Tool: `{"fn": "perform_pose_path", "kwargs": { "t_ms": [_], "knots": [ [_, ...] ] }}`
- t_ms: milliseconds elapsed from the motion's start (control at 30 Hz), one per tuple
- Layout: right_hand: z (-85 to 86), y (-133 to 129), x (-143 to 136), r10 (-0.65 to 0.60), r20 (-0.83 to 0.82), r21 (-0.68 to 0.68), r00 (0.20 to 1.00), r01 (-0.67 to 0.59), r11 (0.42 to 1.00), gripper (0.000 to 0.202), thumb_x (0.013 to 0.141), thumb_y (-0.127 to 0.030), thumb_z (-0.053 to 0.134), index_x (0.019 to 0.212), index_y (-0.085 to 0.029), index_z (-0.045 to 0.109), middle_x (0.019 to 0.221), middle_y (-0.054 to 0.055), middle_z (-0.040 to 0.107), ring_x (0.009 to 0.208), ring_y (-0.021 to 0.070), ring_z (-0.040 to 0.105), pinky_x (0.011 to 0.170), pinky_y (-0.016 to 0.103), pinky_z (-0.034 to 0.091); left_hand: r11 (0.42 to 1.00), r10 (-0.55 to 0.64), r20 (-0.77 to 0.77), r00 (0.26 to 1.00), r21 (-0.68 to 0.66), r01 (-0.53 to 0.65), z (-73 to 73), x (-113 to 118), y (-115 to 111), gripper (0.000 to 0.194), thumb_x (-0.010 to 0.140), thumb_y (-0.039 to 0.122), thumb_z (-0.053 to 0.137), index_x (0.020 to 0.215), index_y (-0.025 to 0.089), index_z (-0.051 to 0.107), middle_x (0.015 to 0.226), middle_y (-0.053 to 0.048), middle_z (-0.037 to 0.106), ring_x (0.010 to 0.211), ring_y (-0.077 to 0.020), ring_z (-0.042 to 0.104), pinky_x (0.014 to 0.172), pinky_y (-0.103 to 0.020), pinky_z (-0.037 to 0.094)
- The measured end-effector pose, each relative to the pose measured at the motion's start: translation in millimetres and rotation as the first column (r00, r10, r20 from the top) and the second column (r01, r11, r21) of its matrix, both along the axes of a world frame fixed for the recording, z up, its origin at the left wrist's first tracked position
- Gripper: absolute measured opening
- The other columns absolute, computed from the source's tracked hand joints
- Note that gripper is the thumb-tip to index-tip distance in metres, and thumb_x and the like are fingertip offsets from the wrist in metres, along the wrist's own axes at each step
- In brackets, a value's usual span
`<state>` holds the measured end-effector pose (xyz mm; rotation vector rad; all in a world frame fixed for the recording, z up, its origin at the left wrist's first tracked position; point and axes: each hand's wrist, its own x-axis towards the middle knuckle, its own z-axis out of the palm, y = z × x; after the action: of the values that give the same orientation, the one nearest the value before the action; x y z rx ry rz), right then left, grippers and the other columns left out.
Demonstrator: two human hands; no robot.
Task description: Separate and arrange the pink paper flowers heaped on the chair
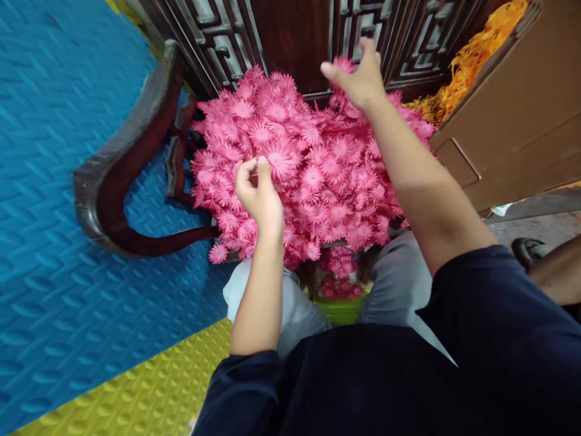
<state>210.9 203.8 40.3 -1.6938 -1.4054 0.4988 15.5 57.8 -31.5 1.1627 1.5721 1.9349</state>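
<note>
A big heap of pink artificial flower heads (pixel 331 163) lies in front of me on a dark wooden seat. My left hand (pixel 259 191) is over the heap's left part, thumb and fingers closed in a pinch. At its fingertips is a pink flower (pixel 281 158) that looks larger and nearer than the rest. My right hand (pixel 361 75) reaches over the back of the heap, thumb and fingers spread apart. Another pink flower head (pixel 344 63) shows between its thumb and fingers; no grip on it is visible.
A dark curved wooden armrest (pixel 109 175) stands left, before a carved wooden backrest (pixel 290 42). At right is a cardboard box (pixel 512 115), with orange material (pixel 485 54) behind it. Between my knees, a green container (pixel 338 309) sits below packed pink flowers. Another person's limb shows far right.
</note>
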Motion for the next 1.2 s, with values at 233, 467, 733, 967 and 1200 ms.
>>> {"fn": "perform_pose_path", "kwargs": {
  "t_ms": [233,467,733,967,1200],
  "knots": [
    [-46.0,-134,-44,0.425,0.571,0.048,0.702,-0.545,0.837,0.059,0.081,-0.039,0.063,0.130,-0.009,0.049,0.140,0.017,0.044,0.132,0.0290,0.038,0.111,0.048,0.028,0.993,0.088,0.159,0.983,0.062,-0.099,2.6,-27,13,0.025,0.084,0.039,0.058,0.075,0.017,0.054,0.073,0.001,0.051,0.070,-0.0111,0.050,0.074,-0.026,0.043],
    [-176.3,-255,-86,0.605,0.780,-0.075,0.159,-0.936,0.344,0.075,0.083,-0.043,0.058,0.144,-0.007,0.033,0.150,0.021,0.034,0.142,0.0378,0.027,0.113,0.056,0.026,0.988,0.132,0.236,0.963,0.052,-0.148,1.6,-42,14,0.027,0.081,0.041,0.061,0.072,0.016,0.052,0.069,0.001,0.046,0.071,-0.0119,0.050,0.075,-0.026,0.042],
    [-205.0,-207,-124,0.661,0.735,-0.187,0.153,-0.891,0.414,0.043,0.093,-0.021,0.036,0.133,-0.011,0.049,0.144,0.023,0.043,0.127,0.0346,0.049,0.100,0.061,0.037,0.984,0.157,0.281,0.947,0.042,-0.175,16.9,-45,9,0.016,0.083,0.020,0.054,0.069,0.016,0.049,0.065,0.003,0.041,0.059,-0.0074,0.039,0.064,-0.023,0.039],
    [-175.7,-194,-135,0.825,0.514,-0.487,0.236,-0.711,0.507,0.032,0.092,-0.020,0.041,0.113,-0.008,0.062,0.107,0.018,0.067,0.100,0.0257,0.063,0.089,0.041,0.049,0.973,0.227,0.272,0.935,-0.035,-0.226,21.2,-51,15,0.016,0.087,0.020,0.048,0.071,0.018,0.045,0.063,0.004,0.032,0.057,-0.0085,0.037,0.063,-0.023,0.041],
    [-90.7,-170,-135,0.697,0.494,-0.359,0.520,-0.608,0.708,0.033,0.090,-0.029,0.046,0.095,-0.004,0.067,0.095,0.021,0.068,0.093,0.0271,0.066,0.084,0.037,0.051,0.940,0.338,0.131,0.932,0.004,-0.341,25.2,-58,15,0.013,0.089,0.028,0.042,0.079,0.019,0.045,0.077,0.001,0.047,0.080,-0.0132,0.053,0.085,-0.029,0.047]
  ]
}}
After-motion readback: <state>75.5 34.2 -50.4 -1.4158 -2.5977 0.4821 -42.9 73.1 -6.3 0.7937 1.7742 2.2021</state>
